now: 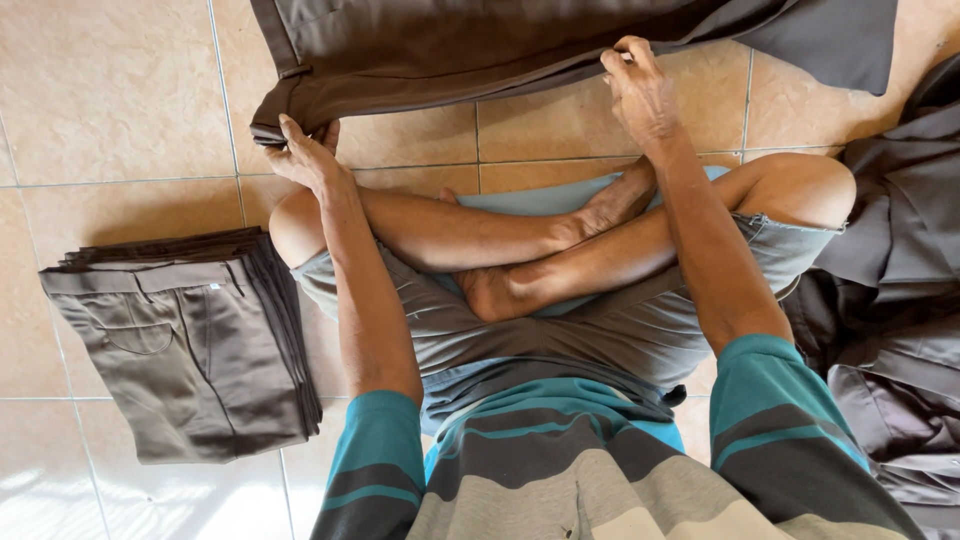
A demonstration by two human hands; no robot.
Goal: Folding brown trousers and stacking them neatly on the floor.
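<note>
Bare tiles [120, 110] beyond trouser stack [190, 340]

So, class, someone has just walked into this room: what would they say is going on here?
A person sits cross-legged on a tiled floor with a pair of dark brown trousers spread out in front of them. The left hand grips the waistband end, and the right hand pinches the fabric edge further along. A neat stack of folded trousers sits on the person's left, and a loose heap of unfolded dark garments lies on their right.
</note>
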